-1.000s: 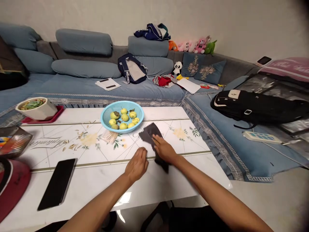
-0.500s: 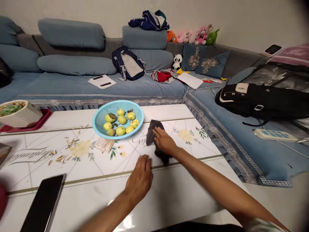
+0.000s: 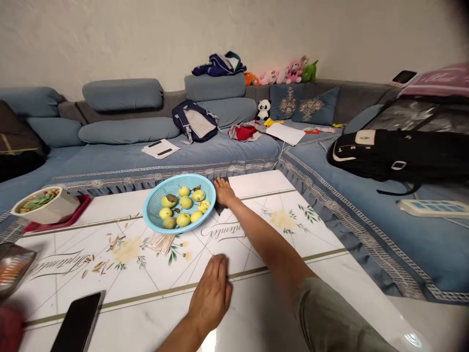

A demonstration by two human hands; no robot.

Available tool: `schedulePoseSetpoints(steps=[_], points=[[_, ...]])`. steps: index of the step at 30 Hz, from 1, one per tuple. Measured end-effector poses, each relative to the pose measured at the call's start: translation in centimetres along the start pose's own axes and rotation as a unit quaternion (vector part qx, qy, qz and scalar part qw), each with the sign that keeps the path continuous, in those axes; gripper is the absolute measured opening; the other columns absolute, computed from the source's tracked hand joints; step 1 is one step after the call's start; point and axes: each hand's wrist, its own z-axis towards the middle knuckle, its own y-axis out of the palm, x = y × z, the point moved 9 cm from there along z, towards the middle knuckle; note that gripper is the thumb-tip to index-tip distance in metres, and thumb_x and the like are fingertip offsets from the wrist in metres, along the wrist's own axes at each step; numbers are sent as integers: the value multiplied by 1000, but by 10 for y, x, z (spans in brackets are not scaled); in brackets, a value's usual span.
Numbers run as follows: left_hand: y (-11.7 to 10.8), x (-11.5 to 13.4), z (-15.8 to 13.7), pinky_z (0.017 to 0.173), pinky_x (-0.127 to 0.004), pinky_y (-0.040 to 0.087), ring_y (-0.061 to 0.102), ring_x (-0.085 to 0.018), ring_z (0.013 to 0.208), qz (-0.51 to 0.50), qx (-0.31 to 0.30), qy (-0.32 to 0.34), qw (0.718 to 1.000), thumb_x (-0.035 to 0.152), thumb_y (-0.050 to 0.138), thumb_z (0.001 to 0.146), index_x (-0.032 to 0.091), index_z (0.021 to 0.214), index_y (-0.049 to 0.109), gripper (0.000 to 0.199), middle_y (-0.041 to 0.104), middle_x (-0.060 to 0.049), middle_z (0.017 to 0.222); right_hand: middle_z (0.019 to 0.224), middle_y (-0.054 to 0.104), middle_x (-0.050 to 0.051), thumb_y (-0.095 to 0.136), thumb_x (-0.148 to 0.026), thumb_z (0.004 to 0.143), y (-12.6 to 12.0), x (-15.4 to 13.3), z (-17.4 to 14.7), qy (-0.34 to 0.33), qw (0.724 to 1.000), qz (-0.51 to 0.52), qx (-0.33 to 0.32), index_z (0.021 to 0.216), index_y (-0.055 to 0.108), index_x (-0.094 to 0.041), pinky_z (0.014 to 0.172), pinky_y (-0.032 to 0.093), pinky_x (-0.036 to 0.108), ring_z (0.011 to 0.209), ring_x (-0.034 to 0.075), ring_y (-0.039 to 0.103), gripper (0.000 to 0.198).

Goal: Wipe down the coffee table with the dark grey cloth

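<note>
My right hand (image 3: 224, 192) reaches to the far side of the white table and holds a dark cloth (image 3: 220, 209) against its top. Most of the cloth is hidden under the hand and behind the basket. Right beside that hand stands a light blue plastic basket (image 3: 149, 215) with several yellow-green fruits (image 3: 185, 202) in it. My left hand (image 3: 209, 293) rests near the front of the table, fingers curled and pressed together, with nothing seen in them.
A packet of toothpicks (image 3: 161, 243) lies against the basket, with scattered husks (image 3: 98, 266) to its left. A black phone (image 3: 78, 322) is at front left. Farther back are a white bowl (image 3: 60, 208) on a red tray (image 3: 82, 208) and a blue sofa (image 3: 120, 159).
My right hand has pushed the dark cloth away from me, to the table's far edge beside the basket. My left hand stays in its place on the table. The view has tilted up.
</note>
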Motion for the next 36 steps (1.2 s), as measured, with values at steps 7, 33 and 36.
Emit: schedulePoseSetpoints(steps=[7, 33, 36], points=[[-1, 4, -3, 119, -58, 53, 58, -33, 142, 10, 32, 2, 999, 11, 45, 100, 18, 153, 46, 54, 59, -17, 147, 183, 14, 14, 28, -37, 111, 21, -6, -123, -37, 999, -9, 8, 170, 33, -3, 138, 9, 44, 170, 28, 12, 68], [0, -5, 3, 103, -52, 67, 66, -35, 135, 35, 3, -23, 999, 34, 55, 106, 28, 156, 48, 52, 61, -15, 150, 181, 14, 24, 29, -41, 109, -99, 334, -45, 246, 965, 17, 88, 171, 29, 0, 133, 20, 53, 169, 36, 17, 74], [-1, -4, 4, 106, -52, 64, 65, -34, 134, 28, 3, -24, 999, 33, 54, 106, 27, 153, 50, 48, 61, -15, 148, 179, 18, 28, 31, -45, 109, -99, 338, -60, 284, 952, 19, 112, 171, 29, 0, 132, 23, 55, 167, 38, 21, 76]])
